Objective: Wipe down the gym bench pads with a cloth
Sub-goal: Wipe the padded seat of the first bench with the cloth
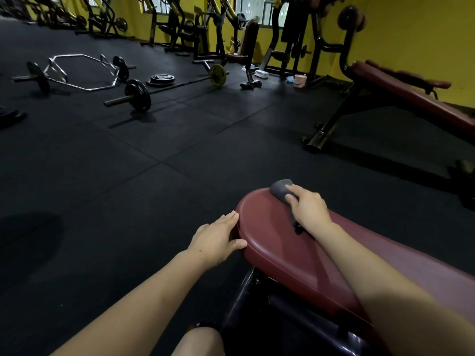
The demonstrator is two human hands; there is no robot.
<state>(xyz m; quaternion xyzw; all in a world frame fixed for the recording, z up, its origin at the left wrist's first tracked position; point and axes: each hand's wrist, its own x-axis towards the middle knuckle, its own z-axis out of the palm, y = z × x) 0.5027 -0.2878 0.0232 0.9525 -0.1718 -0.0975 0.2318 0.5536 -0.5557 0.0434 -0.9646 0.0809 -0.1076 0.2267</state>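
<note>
We are in the middle of wiping the rounded far end of the dark red bench pad (277, 242), so we judge the wiping step itself to be in hand, with most of the pad's length toward the near right apparently yet to be covered. Our right hand (307, 208) lies on top of the pad near its far edge, palm down, with its fingers curled over the grey cloth (280, 189) and pressing it onto the vinyl; the cloth sits bunched at the far rim, part of it showing beyond the fingertips and a dark strip trailing under the palm. Our left hand (218, 240) is held flat and relaxed against the pad's left edge, fingers straight and pointing away, thumb resting on the rim, gripping nothing and seemingly steadying the bench. Both forearms reach out from the near side, the right one crossing above the pad. The next move, as we see it, calls for dragging the cloth back along the surface with steady downward pressure, keeping it flat and not letting it slip off the rounded edge.
</note>
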